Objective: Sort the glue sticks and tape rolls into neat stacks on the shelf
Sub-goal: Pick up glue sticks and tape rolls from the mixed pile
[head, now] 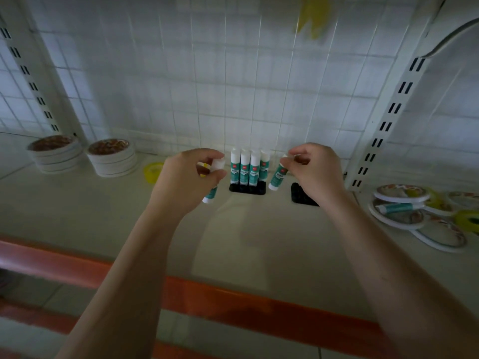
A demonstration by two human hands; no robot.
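Several white-and-teal glue sticks (249, 167) stand upright in a black holder (247, 189) at the back of the shelf. My left hand (185, 182) grips another glue stick (210, 196), tilted, just left of the holder. My right hand (315, 172) pinches the cap end of a tilted glue stick (277, 176) just right of it. A second black holder (300, 195) lies partly hidden behind my right wrist. Two stacks of tape rolls (55, 154) (112, 158) stand at the back left. A loose pile of tape rolls (404, 213) with a glue stick (395, 208) lies at the right.
A yellow tape roll (153, 172) sits left of my left hand, and more yellow rolls (466, 221) lie in the right pile. A wire grid (233, 73) backs the shelf. Slotted uprights (388, 117) stand at both sides. An orange strip (233, 299) lines the front edge.
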